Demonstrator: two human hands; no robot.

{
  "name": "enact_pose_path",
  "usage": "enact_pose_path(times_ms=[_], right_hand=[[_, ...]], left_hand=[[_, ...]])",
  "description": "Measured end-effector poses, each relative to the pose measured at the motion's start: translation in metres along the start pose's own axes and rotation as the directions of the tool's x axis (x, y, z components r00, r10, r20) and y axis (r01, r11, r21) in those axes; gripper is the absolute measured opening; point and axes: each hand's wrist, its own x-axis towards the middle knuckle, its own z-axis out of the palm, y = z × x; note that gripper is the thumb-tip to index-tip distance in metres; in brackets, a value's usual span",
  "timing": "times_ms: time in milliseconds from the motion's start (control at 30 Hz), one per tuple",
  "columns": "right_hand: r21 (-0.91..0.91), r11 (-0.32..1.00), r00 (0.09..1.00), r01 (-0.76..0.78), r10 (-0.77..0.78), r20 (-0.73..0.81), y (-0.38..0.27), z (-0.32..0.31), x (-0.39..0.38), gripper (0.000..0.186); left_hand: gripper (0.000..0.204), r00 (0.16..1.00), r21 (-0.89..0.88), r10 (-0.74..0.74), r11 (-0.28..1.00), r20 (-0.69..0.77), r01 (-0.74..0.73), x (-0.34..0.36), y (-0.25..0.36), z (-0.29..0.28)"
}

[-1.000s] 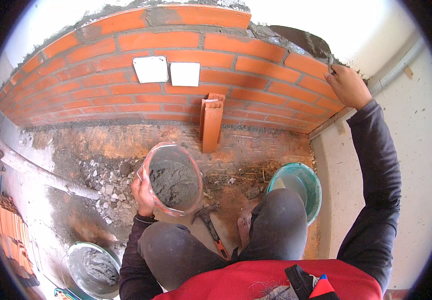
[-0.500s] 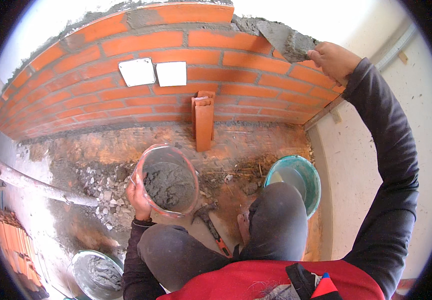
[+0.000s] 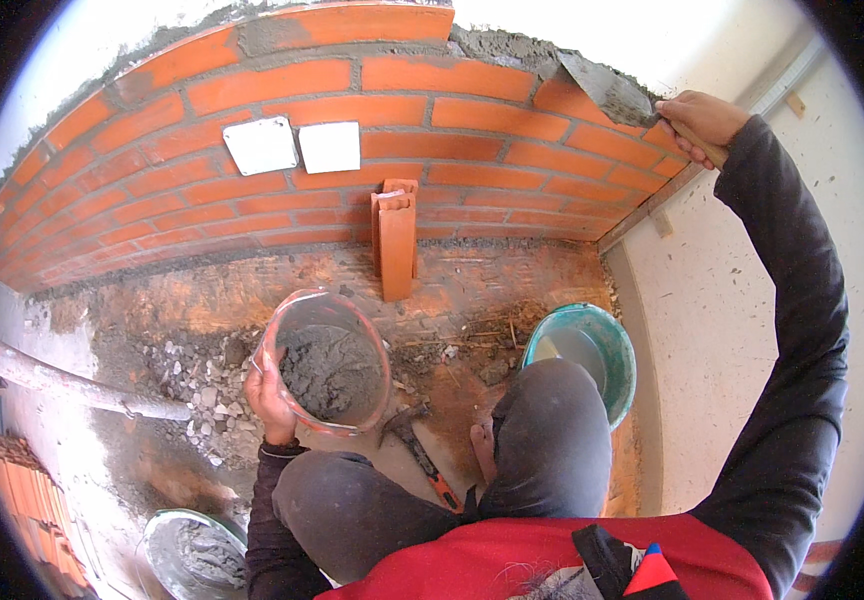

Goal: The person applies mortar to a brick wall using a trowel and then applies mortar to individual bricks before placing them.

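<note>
My right hand (image 3: pixel 700 122) grips the handle of a trowel (image 3: pixel 607 88) whose blade lies on the grey mortar along the top of the red brick wall (image 3: pixel 402 140) at the upper right. My left hand (image 3: pixel 270 395) holds the rim of a reddish bucket (image 3: pixel 327 362) half full of grey mortar, low in front of my knees. Two white box covers (image 3: pixel 295 146) are set in the wall's face.
A hollow orange brick (image 3: pixel 395 240) stands upright against the wall's foot. A teal bucket (image 3: pixel 584 350) sits at the right by my knee. A hammer (image 3: pixel 420 448) lies on the rubble-strewn ground. Another mortar tub (image 3: pixel 192 550) and stacked bricks (image 3: pixel 32 500) lie lower left.
My right hand has carried the trowel leftward along the wall top, spreading mortar. The view has shifted closer; the left hand still holds the bucket.
</note>
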Motion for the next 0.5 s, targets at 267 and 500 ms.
enact_pose_path(times_ms=[267, 500], right_hand=[[-0.243, 0.952, 0.975, 0.184, -0.208, -0.076, -0.05, 0.02, -0.003, 0.043], [-0.483, 0.87, 0.993, 0.093, -0.113, -0.013, -0.02, -0.003, 0.004, 0.043]], left_hand=[[0.045, 0.999, -0.024, -0.008, 1.0, -0.035, 0.007, -0.001, -0.002, -0.003], [0.048, 0.999, -0.069, -0.039, 0.997, 0.003, 0.039, -0.002, -0.005, 0.003]])
